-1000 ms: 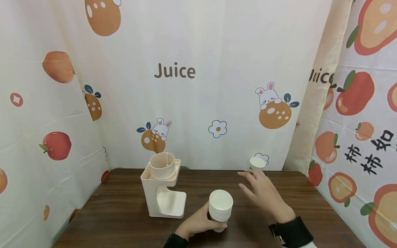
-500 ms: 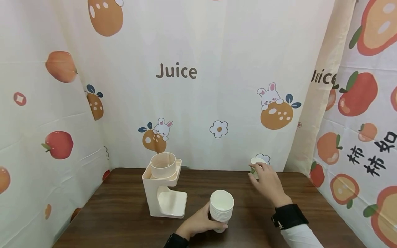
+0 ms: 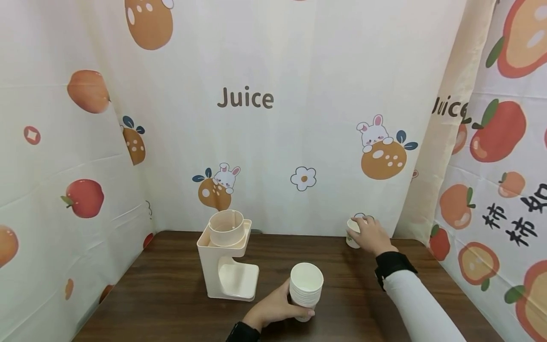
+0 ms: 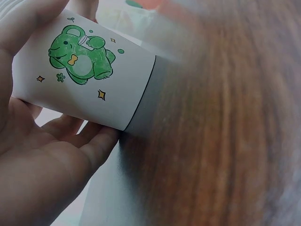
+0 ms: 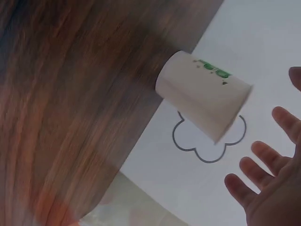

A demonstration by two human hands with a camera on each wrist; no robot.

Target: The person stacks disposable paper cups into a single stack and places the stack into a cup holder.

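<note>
A stack of white paper cups (image 3: 306, 285) stands near the front middle of the table in the head view. The left hand (image 3: 275, 304) grips it low down, fingers wrapped around. In the left wrist view that hand (image 4: 51, 155) curls about a paper cup (image 4: 84, 70) printed with a green bear. At the table's far edge stands another paper cup (image 3: 353, 235), upright. The right hand (image 3: 371, 235) reaches up to its right side in the head view, partly covering it. In the right wrist view, the fingers (image 5: 254, 174) are spread, apart from this cup (image 5: 202, 94).
Left of the stack stands a cream-coloured cup holder (image 3: 211, 266) with a round opening on top and a flat tray (image 3: 239, 280) below. A printed curtain (image 3: 265, 142) hangs behind the dark wooden table (image 3: 162, 285).
The right hand has moved forward and right to the far paper cup. The left hand and the cup stack have stayed in place. The head view has shifted slightly left.
</note>
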